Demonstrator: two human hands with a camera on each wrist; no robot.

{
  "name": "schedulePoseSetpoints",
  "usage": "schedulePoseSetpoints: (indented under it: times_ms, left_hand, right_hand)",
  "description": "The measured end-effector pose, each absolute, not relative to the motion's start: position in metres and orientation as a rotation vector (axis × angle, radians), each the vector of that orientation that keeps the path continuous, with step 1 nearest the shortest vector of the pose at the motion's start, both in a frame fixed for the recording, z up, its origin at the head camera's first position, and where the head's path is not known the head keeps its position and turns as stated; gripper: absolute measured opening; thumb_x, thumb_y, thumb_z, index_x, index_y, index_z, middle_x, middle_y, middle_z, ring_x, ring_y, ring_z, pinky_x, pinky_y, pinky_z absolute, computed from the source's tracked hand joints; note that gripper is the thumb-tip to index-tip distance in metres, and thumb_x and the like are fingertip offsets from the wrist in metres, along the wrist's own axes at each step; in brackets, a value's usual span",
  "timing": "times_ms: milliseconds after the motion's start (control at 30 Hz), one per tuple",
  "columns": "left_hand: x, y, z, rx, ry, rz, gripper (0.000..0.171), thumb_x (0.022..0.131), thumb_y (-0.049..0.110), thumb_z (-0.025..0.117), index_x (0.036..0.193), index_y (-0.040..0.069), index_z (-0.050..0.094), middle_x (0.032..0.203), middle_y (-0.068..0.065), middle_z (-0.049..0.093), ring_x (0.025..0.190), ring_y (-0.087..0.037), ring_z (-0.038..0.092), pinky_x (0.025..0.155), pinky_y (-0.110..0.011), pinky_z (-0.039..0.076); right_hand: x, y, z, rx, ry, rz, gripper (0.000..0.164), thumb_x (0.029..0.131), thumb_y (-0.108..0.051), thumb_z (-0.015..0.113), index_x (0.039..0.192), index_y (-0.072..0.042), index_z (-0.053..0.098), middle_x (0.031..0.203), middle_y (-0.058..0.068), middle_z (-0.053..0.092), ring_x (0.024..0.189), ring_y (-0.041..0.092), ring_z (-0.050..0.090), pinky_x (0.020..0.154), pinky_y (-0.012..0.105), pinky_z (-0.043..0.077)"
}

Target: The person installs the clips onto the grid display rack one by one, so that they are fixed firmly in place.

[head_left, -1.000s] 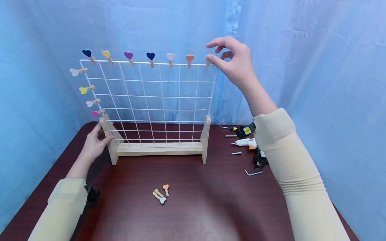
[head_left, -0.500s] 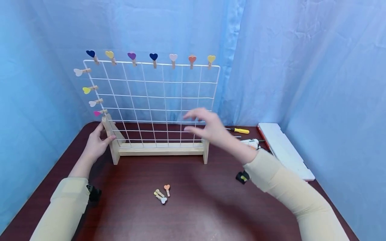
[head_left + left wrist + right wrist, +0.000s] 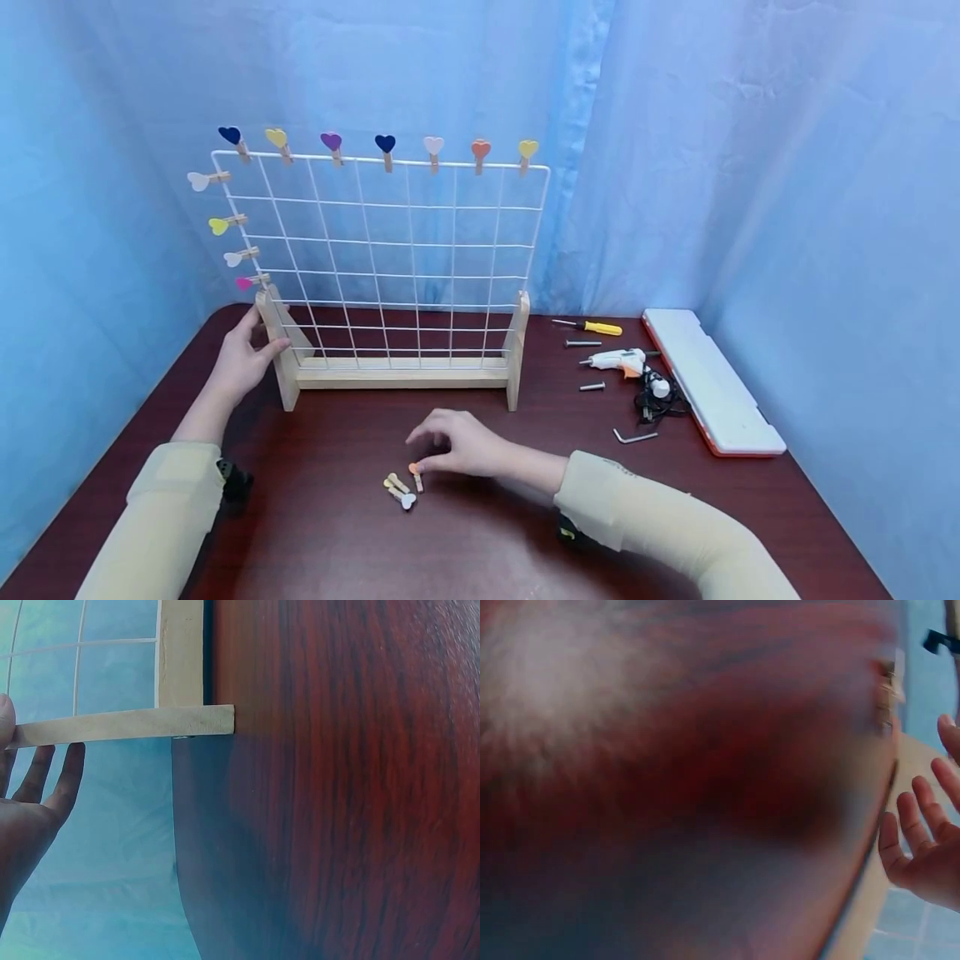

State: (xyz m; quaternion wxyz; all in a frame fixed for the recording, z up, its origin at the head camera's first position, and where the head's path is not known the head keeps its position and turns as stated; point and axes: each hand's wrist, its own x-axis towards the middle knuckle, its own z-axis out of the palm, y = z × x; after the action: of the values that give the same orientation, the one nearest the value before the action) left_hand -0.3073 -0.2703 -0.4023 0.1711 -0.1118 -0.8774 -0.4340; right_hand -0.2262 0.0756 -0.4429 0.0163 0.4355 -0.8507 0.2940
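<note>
My left hand (image 3: pixel 238 358) grips the left wooden upright (image 3: pixel 286 375) of a stand, thumb in front and fingers behind. The left wrist view shows that upright (image 3: pixel 127 726) between thumb and fingers. A white wire grid (image 3: pixel 390 243) stands in the wooden base (image 3: pixel 401 380), with several heart clothespins along its top and left edges. My right hand (image 3: pixel 467 446) is low over the table, its thumb tip right at an orange heart clothespin (image 3: pixel 417 482) and the other fingers apart from it. Beside that lie a white heart clothespin (image 3: pixel 408 501) and a yellow one (image 3: pixel 398 483).
On the right of the table (image 3: pixel 487 550) lie a yellow-handled screwdriver (image 3: pixel 602 328), two bolts, a glue gun (image 3: pixel 618 360) with a black cord, and a hex key (image 3: pixel 636 437). A white case (image 3: pixel 712 379) is at the right edge. Blue curtains hang behind.
My right hand has let go of the yellow heart clothespin on the grid's top right and come down to the loose clothespins. The left hand keeps its grip on the upright.
</note>
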Motion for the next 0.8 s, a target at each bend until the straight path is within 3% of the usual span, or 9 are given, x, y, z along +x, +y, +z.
schedulePoseSetpoints:
  times_ms: [167, 367, 667, 800]
  left_hand:
    - [-0.308, -0.269, -0.401, -0.306, -2.508, -1.214, 0.058, 0.085, 0.010, 0.059, 0.137, 0.018, 0.033, 0.125, -0.020, 0.048, 0.109, -0.032, 0.047, 0.081, -0.051, 0.044]
    - [-0.307, -0.270, -0.403, -0.303, -2.496, -1.236, 0.057, 0.085, 0.009, 0.058, 0.136, 0.019, 0.035, 0.125, -0.018, 0.048, 0.108, -0.030, 0.048, 0.080, -0.050, 0.045]
    - [-0.306, -0.269, -0.403, -0.300, -2.492, -1.263, 0.055, 0.085, 0.007, 0.058, 0.135, 0.017, 0.036, 0.126, -0.017, 0.047, 0.110, -0.030, 0.046, 0.081, -0.050, 0.044]
    - [-0.306, -0.268, -0.402, -0.312, -2.485, -1.239, 0.055, 0.085, 0.007, 0.058, 0.135, 0.014, 0.036, 0.123, -0.019, 0.048, 0.108, -0.032, 0.047, 0.081, -0.050, 0.044]
  right_hand:
    - [-0.228, 0.068, -0.460, 1.355, -2.726, 0.817, 0.019, 0.075, -0.033, 0.069, 0.090, -0.021, 0.068, 0.078, -0.008, 0.058, 0.072, 0.005, 0.052, 0.064, 0.009, 0.037]
    - [-0.231, 0.065, -0.459, 1.336, -2.782, 0.810, 0.008, 0.073, -0.031, 0.071, 0.077, -0.023, 0.070, 0.073, -0.009, 0.059, 0.069, 0.005, 0.052, 0.062, 0.007, 0.035]
    - [-0.232, 0.078, -0.447, 1.327, -2.834, 0.986, 0.005, 0.074, -0.025, 0.070, 0.072, -0.024, 0.066, 0.063, -0.018, 0.060, 0.060, -0.008, 0.052, 0.058, 0.010, 0.042]
    - [-0.233, 0.090, -0.427, 1.289, -2.814, 1.119, 0.004, 0.076, -0.018, 0.069, 0.079, -0.018, 0.067, 0.064, -0.015, 0.063, 0.062, -0.005, 0.057, 0.061, 0.014, 0.047]
